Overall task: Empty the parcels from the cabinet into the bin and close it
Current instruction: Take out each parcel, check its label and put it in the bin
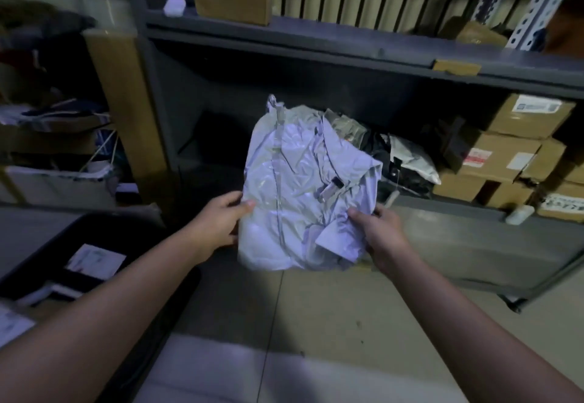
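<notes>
Now both gripping — left hand (221,222), right hand (382,232) — white parcel (303,188) between them, before cabinet (316,45)

**Parcel held before the cabinet, bin at the left**

A bagged parcel (303,188) is in front of the cabinet (347,52), left hand (218,222) on its left edge, right hand (382,232) on its right. Behind it, more bags (407,162) lie on the lower shelf; boxes (502,162) are stacked toward the shelf's right end. The bin (41,257) sits on the floor at the left, with parcels inside.
</notes>
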Motion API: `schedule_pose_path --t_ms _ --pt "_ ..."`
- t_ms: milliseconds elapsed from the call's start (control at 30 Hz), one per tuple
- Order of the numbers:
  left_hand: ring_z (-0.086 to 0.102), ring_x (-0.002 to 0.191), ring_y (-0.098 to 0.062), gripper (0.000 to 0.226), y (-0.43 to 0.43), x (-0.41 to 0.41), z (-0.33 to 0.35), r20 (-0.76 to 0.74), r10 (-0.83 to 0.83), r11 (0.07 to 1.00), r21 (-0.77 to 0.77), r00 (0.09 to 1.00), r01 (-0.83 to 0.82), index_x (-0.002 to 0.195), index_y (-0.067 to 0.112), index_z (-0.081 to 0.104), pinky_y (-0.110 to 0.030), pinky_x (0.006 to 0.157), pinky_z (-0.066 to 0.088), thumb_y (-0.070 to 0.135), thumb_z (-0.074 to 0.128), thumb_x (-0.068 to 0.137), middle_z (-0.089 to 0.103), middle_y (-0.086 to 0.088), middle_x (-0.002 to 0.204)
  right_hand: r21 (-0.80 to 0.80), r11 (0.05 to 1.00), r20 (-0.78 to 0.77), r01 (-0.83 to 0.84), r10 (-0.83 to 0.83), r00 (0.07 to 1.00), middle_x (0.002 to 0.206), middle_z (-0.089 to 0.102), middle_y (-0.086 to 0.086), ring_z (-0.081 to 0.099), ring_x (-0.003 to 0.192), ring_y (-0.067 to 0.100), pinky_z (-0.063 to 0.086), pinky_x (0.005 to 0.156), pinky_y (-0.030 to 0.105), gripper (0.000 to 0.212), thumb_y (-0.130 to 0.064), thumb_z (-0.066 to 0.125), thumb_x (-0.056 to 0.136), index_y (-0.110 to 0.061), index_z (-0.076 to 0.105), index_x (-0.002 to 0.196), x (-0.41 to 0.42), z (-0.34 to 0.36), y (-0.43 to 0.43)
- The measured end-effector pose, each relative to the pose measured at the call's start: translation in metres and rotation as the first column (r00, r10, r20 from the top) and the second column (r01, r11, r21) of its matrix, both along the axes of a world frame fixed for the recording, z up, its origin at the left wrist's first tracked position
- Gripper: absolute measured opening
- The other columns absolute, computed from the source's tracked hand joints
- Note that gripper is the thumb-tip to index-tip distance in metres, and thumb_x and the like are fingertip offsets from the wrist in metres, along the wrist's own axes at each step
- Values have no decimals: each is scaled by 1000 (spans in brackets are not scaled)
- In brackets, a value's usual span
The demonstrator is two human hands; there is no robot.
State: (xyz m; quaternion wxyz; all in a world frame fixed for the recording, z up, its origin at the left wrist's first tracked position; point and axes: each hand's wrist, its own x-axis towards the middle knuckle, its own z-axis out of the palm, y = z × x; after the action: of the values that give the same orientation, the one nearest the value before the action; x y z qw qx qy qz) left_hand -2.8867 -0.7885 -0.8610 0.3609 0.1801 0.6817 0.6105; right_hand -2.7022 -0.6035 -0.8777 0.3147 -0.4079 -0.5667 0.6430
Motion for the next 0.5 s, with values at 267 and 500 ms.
schedule_pose_path --t_ms 267,500 --pt "65 99 -18 20 -14 -10 -10 -75 47 997 -63 996 -52 114 32 59 -41 84 55 19 59 99 67 5 107 33 997 116 -71 67 991 84 71 9 67 67 21 51 61 28 5 -8 63 92 -8 67 94 -4 -8 -11" --pt "58 85 -9 10 -23 -17 -12 -206 56 993 -93 977 -76 104 24 63 -27 74 48 17 61 98 64 5 94 149 975 239 -166 127 963 62 57 -1 49 57 15 40 56 26 14 -6 61 93 -11 66 80 8 -2 -15"
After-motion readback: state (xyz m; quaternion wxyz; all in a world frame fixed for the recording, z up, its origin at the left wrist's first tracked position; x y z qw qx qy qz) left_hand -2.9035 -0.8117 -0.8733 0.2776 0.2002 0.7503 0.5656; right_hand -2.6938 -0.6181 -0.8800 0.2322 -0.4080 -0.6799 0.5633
